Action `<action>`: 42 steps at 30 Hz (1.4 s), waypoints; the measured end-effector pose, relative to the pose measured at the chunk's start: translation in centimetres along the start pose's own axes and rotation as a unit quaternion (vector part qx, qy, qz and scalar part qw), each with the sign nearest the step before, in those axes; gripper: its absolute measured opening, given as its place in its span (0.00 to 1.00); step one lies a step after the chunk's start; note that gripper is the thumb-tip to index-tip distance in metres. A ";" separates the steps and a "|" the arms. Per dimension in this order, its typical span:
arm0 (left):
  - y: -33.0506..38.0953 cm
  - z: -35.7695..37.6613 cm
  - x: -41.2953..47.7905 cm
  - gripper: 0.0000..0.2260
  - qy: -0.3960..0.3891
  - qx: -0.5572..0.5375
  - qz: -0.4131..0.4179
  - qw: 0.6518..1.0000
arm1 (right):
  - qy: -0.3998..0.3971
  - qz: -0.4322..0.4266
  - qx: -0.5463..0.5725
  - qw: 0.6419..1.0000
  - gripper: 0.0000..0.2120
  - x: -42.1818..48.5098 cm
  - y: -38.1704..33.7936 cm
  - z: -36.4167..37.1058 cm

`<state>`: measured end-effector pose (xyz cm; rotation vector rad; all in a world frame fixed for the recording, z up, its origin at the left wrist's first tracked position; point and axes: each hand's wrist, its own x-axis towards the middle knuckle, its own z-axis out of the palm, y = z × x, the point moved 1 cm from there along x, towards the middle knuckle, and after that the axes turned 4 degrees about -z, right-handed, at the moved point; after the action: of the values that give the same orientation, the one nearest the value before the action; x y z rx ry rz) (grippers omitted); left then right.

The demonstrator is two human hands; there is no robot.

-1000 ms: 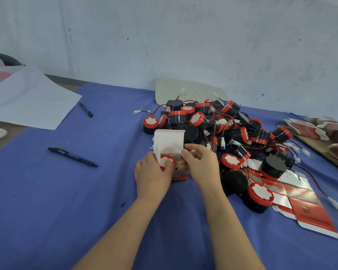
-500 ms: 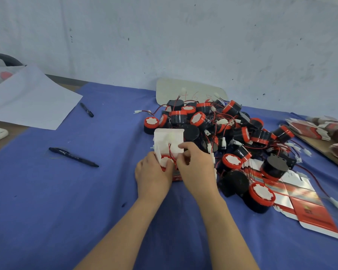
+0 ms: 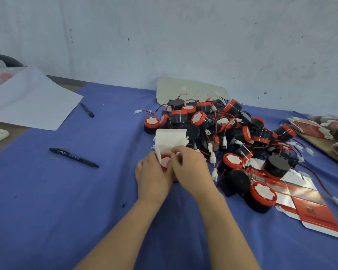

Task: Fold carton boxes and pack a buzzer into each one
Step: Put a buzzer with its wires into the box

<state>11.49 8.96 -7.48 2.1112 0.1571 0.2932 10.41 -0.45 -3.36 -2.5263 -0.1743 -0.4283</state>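
A small carton box (image 3: 170,141) stands on the blue cloth with its white lid flap up. A red-capped black buzzer (image 3: 165,160) sits inside its open top. My left hand (image 3: 152,176) grips the box from the left side. My right hand (image 3: 191,168) curls over the box's right side, and its fingertips pinch at the buzzer's white connector and wire above the opening. A pile of several black and red buzzers (image 3: 219,131) with red wires lies just behind and to the right of the box.
Flat red and white cartons (image 3: 308,209) lie at the right under some buzzers, and more are stacked at the far right (image 3: 320,129). Two black pens (image 3: 73,157) (image 3: 87,110) lie on the cloth (image 3: 47,211) at the left, near a white sheet (image 3: 27,100).
My right hand has moved left and down over the box opening, tucking the wire in. The left hand has kept its hold on the box.
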 end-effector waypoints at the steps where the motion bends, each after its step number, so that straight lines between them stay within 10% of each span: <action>1: 0.0 0.0 0.0 0.13 0.002 0.002 0.002 1.000 | 0.014 0.021 0.007 1.000 0.11 0.2 0.0 0.0; 13: 0.0 0.1 -0.1 0.11 0.005 -0.005 0.023 1.000 | -0.064 0.001 -0.046 0.997 0.14 0.7 1.2 -1.5; 33: -0.1 0.3 -0.2 0.11 0.013 0.010 0.023 1.000 | 0.044 0.074 -0.143 0.986 0.06 0.6 2.6 -1.3; 42: 0.1 0.3 -0.2 0.11 0.018 0.021 0.026 0.999 | 0.067 0.082 -0.023 0.994 0.04 0.8 1.5 -1.2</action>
<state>11.35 8.65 -7.60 2.1549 0.1303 0.3615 11.10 -2.32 -2.90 -2.5226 0.0950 -0.5391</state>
